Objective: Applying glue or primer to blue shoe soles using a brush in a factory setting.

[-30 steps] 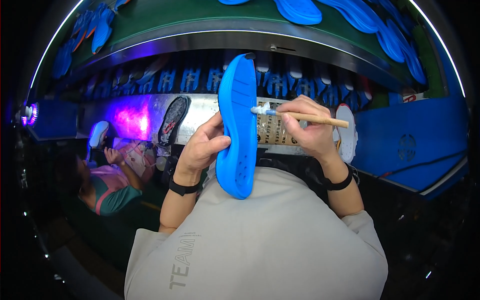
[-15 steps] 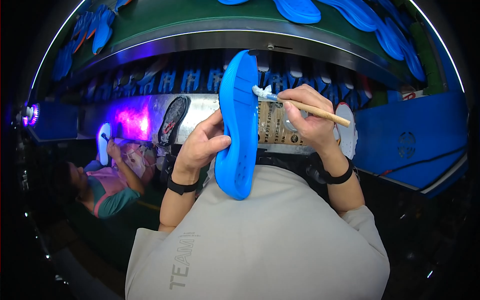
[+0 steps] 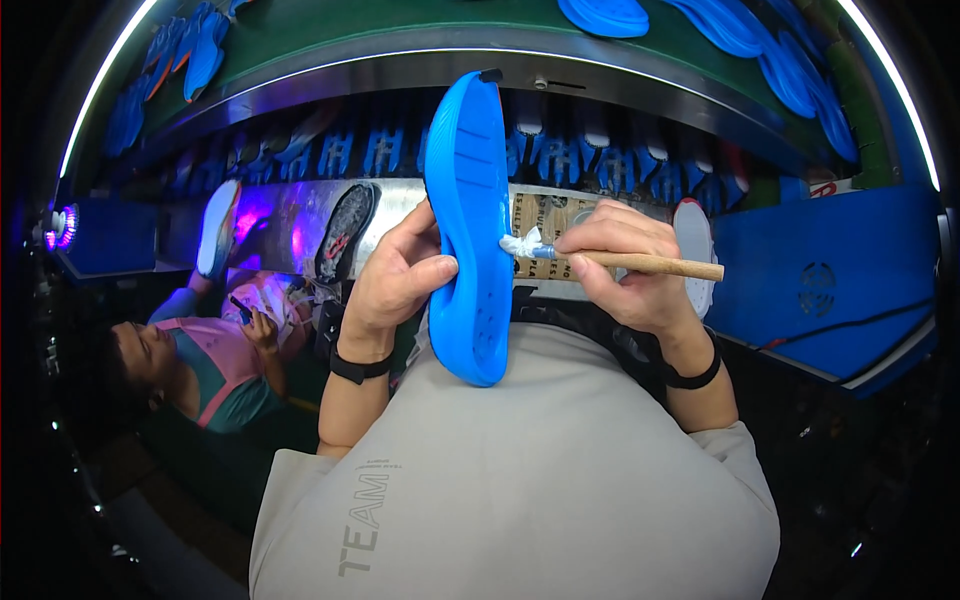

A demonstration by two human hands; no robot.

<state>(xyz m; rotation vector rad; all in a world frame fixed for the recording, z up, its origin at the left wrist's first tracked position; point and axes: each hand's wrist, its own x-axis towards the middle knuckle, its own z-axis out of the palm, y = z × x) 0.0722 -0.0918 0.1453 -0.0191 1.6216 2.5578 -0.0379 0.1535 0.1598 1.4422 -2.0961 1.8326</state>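
A blue shoe sole [image 3: 470, 210] stands on its long axis in front of my chest, its ridged sidewall toward the left. My left hand [image 3: 400, 270] grips its left edge, thumb over the rim and the other fingers hidden behind. In my right hand [image 3: 630, 262] is a wooden-handled brush [image 3: 665, 265], held between thumb and fingers. White material wraps the brush's head, which touches the sole's right edge around the middle. A black shoe sole [image 3: 347, 233] lies on the metal bench left of my left hand. A white sole [image 3: 693, 245] is just beyond my right hand.
A green conveyor belt [image 3: 400, 35] with several blue soles crosses the far side, edged by a metal rail [image 3: 330, 88]. Below it runs a row of shoe parts on racks. A blue machine cabinet [image 3: 820, 280] stands right. At left, a co-worker [image 3: 200, 350] holds a sole and a brush.
My right hand has moved the brush nearer, down along the sole's right edge. The blue sole has shifted slightly left and away. The co-worker's brush has come away from the sole there.
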